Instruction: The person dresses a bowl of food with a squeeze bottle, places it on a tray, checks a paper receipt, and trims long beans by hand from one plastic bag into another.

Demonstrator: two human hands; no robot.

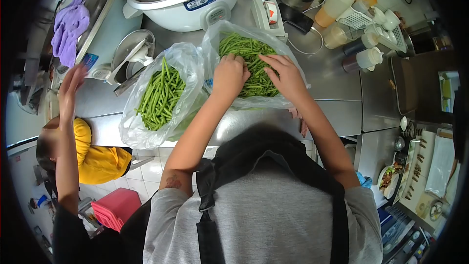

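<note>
Cut green beans (246, 44) fill a clear plastic bag (211, 39) that lies wide open on the steel counter. Over the left part of these beans my left hand (229, 74) is closed, its fingers curled down among them; the fingertips are hidden. My right hand (285, 76) rests at the right part of the same bag, fingers apart and touching the beans. To the left, a second plastic bag (188, 61) holds more green beans (162, 95), and neither of my hands touches it.
A large white rice cooker (171, 5) stands behind the bags, with a label dispenser (268, 12) and a phone (295, 18) beside it. Sauce bottles (361, 58) are at the right. At the left, another person's hand (73, 85) is raised; a person in yellow (100, 156) is near.
</note>
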